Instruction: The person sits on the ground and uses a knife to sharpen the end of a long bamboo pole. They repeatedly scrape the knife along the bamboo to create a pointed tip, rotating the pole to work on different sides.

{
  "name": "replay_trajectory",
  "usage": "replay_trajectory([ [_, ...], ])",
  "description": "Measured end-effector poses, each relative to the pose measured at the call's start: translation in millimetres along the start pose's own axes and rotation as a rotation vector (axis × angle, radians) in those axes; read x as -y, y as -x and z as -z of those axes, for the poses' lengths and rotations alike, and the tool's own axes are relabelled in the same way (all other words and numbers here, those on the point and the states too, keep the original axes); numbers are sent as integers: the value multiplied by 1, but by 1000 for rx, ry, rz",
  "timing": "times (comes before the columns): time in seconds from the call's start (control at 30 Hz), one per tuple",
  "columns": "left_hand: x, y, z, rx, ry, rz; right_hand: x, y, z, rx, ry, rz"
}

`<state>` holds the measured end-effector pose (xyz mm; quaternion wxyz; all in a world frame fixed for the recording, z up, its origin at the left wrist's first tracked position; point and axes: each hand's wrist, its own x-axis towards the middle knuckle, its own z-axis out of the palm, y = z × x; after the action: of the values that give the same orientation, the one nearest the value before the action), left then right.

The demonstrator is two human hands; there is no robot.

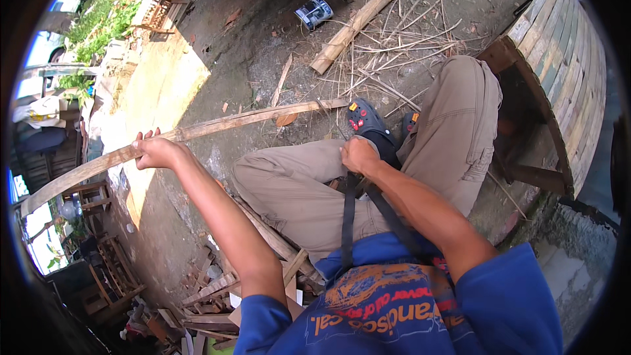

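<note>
A long split bamboo strip slants from the far left edge up to my foot in the dark clog. My left hand is closed around it, left of the middle of the view, with the fingertips showing over its far edge. My right hand is a closed fist in front of my lap, just short of the clog. From that fist a thin, dark, curved tool runs up to the strip's right end; its handle is hidden in my fingers. Dark straps hang below the fist.
A thick bamboo pole and scattered thin bamboo slivers lie beyond my feet, near a tin can. A slatted wooden structure stands close on my right. Scrap wood is piled at lower left, near wooden frames.
</note>
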<state>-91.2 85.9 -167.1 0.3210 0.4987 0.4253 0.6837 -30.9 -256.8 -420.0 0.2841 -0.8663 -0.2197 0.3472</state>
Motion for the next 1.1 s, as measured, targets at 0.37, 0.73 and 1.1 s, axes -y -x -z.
replay_trajectory([
  [0.37, -8, 9, -4, -30, 28, 34, 14, -3, 22, 57, 135, -98],
  [0.73, -30, 32, -2, 15, 66, -1, -18, -22, 36, 57, 142, -40],
  [1.1, -20, 24, -15, -16, 63, 37, -7, -21, -4, 120, 129, -125],
])
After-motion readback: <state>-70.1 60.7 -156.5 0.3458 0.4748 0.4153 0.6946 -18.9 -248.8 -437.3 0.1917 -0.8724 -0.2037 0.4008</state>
